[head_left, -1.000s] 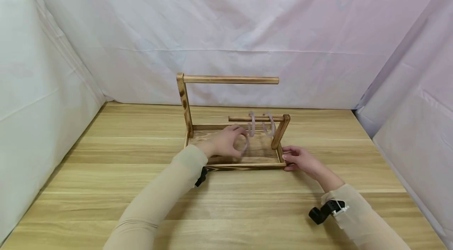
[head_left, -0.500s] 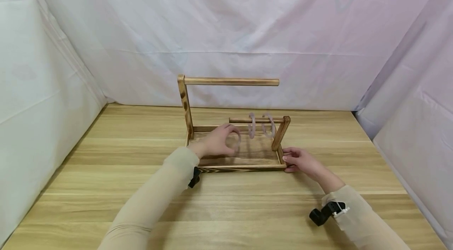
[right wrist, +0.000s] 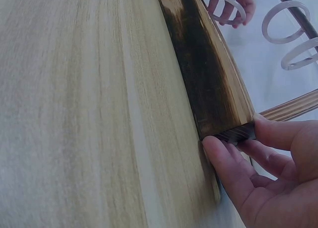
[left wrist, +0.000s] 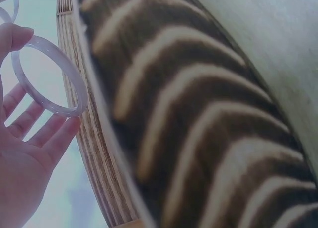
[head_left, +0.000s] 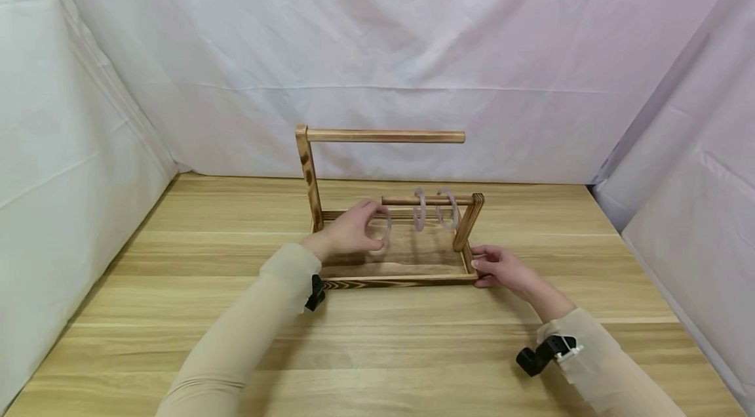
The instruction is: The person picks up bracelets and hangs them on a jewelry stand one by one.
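My left hand (head_left: 350, 230) pinches a pale lavender bangle (head_left: 388, 227) between thumb and fingertips, with the thumb on one side of the ring in the left wrist view. The bangle (left wrist: 77, 84) stands on edge over the base of a wooden two-bar stand (head_left: 401, 282), just below the free end of its lower bar (head_left: 398, 200). Two similar bangles, a left one (head_left: 422, 210) and a right one (head_left: 454, 210), hang on that bar. My right hand (head_left: 501, 269) grips the front right corner of the base, thumb on the rim (right wrist: 243, 109) and fingers around the end.
The stand's upper bar (head_left: 386, 136), with no bangle on it, runs right from a tall left post (head_left: 309, 174). A shorter post (head_left: 468, 221) carries the lower bar. White cloth (head_left: 377, 30) hangs behind and beside the wooden table (head_left: 383, 351).
My left hand has moved left with the bangle, from beneath the lower bar to beside its free end. My right hand stays at the corner, and the two hanging bangles keep their places.
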`<control>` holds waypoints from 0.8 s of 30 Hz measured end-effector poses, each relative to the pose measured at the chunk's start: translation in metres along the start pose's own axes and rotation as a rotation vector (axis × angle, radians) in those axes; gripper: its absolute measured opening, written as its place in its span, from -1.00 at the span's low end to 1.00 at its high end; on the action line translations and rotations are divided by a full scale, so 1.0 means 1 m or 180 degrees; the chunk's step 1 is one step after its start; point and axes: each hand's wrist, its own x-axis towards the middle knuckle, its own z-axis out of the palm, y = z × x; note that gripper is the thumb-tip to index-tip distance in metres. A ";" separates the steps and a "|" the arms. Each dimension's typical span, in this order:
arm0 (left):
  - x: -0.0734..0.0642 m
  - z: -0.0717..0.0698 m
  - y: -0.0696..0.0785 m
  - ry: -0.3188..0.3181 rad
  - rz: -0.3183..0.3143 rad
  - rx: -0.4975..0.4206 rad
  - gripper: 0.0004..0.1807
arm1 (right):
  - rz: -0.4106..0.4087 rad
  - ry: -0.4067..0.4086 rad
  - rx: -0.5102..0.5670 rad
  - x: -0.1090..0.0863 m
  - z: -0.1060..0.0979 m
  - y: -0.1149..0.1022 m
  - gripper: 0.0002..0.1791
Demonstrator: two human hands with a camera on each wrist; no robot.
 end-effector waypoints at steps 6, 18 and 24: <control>-0.003 -0.004 -0.003 0.0059 -0.0023 -0.0028 -0.29 | 0.0000 -0.0003 -0.0035 -0.001 0.000 0.000 -0.45; -0.009 -0.012 -0.008 0.0196 -0.0126 -0.0394 -0.33 | 0.0021 0.0007 -0.0052 -0.001 0.000 0.000 -0.45; -0.010 -0.014 -0.009 0.0310 -0.0174 -0.0624 -0.30 | 0.0034 0.0019 -0.0050 -0.001 0.000 -0.001 -0.45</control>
